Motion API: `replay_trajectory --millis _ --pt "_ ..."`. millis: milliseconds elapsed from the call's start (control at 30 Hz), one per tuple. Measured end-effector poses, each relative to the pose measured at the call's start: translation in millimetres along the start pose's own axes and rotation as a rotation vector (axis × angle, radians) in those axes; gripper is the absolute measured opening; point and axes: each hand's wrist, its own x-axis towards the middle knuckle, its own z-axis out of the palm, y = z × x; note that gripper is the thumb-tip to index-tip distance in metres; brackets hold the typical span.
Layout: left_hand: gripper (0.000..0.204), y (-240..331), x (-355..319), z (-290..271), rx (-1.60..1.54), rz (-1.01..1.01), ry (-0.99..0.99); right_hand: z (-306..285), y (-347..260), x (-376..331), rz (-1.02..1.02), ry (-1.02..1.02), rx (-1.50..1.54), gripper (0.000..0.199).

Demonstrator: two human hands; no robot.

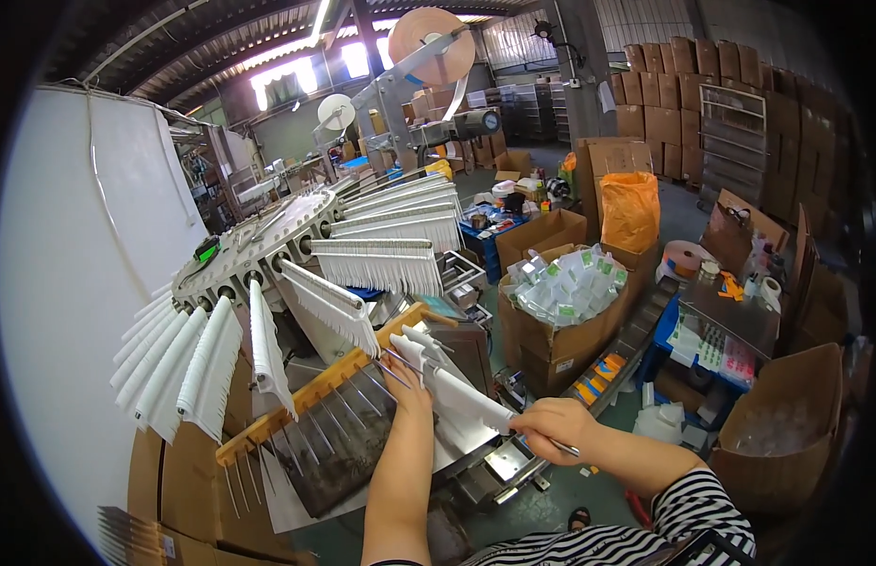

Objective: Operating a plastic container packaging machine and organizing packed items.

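My right hand [551, 426] is closed round a thin metal rod, whose bare end sticks out past the fist. White sheets [461, 406] hang along that rod, between my two hands. My left hand [407, 382] reaches up to a wooden bar [339, 370] with its fingers curled at the far end of the white sheets. What those fingers grip is partly hidden. Several bare metal rods [310, 439] stick out from the bar in a row. Beyond it stands a round rotary machine [258, 236], its spokes hung with rows of white strips [376, 266].
An open carton [542, 344] heaped with small clear-and-white packets stands ahead right, beside a narrow conveyor [636, 330] carrying orange pieces. A blue-framed worktable [730, 316] and another open carton [777, 424] are at right. A large tape reel [431, 45] rises behind the machine.
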Motion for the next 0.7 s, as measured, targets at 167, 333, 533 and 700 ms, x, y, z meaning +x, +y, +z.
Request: replay_trajectory --millis 167,333,533,700 --pt "0.026 3 8 -6 0.11 -0.002 0.03 6 12 -27 -0.026 0.006 -0.058 0.026" --pt "0.028 -1 19 -18 0.147 -0.018 0.243 9 19 -64 -0.04 0.024 -0.083 0.038" --pt "0.028 2 18 -14 0.103 -0.044 0.137 -9 3 -69 -0.089 0.044 -0.084 0.036" --pt "0.027 5 1 11 0.022 -0.085 0.087 -15 -5 -37 -0.047 0.008 -0.083 0.031"
